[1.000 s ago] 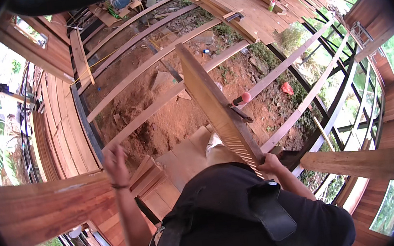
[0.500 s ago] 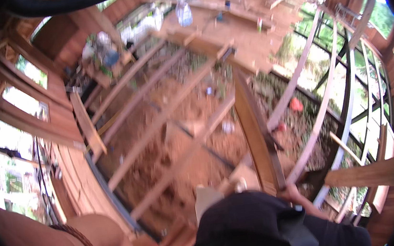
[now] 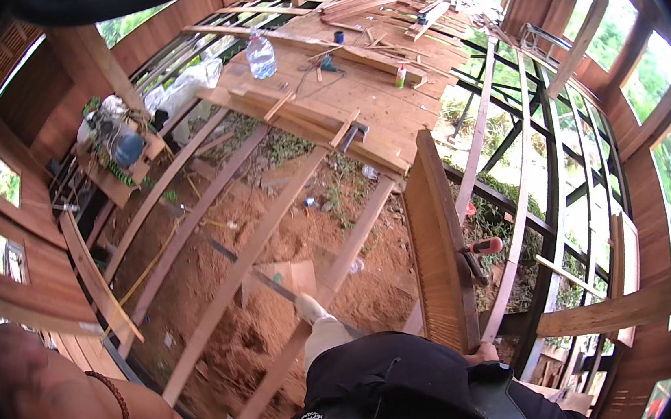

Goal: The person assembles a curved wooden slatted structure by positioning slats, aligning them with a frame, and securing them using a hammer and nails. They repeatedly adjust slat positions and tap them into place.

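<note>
A long brown wooden board point(image 3: 438, 256) stands on edge at right of centre, its left face finely ridged. My right hand point(image 3: 484, 353) is closed around its near end, partly hidden by my dark shirt. On the board's right side sits a clamp-like tool with a red handle point(image 3: 487, 247). At the lower left, my left hand point(image 3: 32, 397) is raised close to the camera, a brown beaded bracelet point(image 3: 111, 405) on its wrist. Its fingers are blurred and partly cut off. My foot point(image 3: 311, 308) in a light covering rests on a wooden joist point(image 3: 236, 273).
Open joists span reddish soil point(image 3: 283, 252). Beyond lies a plank floor point(image 3: 377, 95) with a hammer point(image 3: 354, 134), a large clear water bottle point(image 3: 260, 56), a small glue-like bottle point(image 3: 401, 76) and scattered timber. A cluttered stand point(image 3: 129, 186) is at left; dark metal beams point(image 3: 553, 178) run right.
The view has shifted and steadied. My left hand has moved and shows more fully at the lower left. My foot now shows on a joist, and the red handle beside the board has come into view.
</note>
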Demonstrator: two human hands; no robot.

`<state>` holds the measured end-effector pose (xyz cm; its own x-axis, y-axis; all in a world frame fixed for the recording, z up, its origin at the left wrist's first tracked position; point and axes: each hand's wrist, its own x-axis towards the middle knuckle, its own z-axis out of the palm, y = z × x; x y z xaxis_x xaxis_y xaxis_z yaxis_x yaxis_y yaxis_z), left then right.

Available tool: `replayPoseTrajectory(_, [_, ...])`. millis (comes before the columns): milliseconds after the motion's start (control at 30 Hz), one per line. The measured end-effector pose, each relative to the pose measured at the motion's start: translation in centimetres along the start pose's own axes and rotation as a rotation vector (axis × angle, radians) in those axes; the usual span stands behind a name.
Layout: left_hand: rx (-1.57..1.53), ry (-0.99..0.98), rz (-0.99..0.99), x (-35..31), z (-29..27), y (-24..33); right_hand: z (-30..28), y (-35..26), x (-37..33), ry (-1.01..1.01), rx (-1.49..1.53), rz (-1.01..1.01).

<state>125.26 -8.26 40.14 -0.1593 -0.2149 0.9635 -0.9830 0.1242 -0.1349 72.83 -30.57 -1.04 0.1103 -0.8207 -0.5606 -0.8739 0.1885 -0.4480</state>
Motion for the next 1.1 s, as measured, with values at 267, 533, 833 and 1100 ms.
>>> replayPoseTrajectory(267, [-0.099, -0.064, -0.86, -6.7, 10.2, -28.0, 3.1, -16.2, 5.3, 0.068, -0.105, 0.146])
replayPoseTrajectory(533, [-0.371, -0.437, -1.029, -15.9, 26.8, -36.3, 5.8, -27.0, 11.4, -0.028, 0.061, 0.224])
replayPoseTrajectory(833, [-0.208, -0.923, -1.716, -46.2, 32.7, -34.9, 7.3, -38.5, 21.0, -0.017, 0.128, 0.194])
replayPoseTrajectory(1100, [-0.145, -1.188, -2.43, -62.4, 27.3, -38.2, 9.1, -48.0, 31.5, 0.031, 0.232, 0.149])
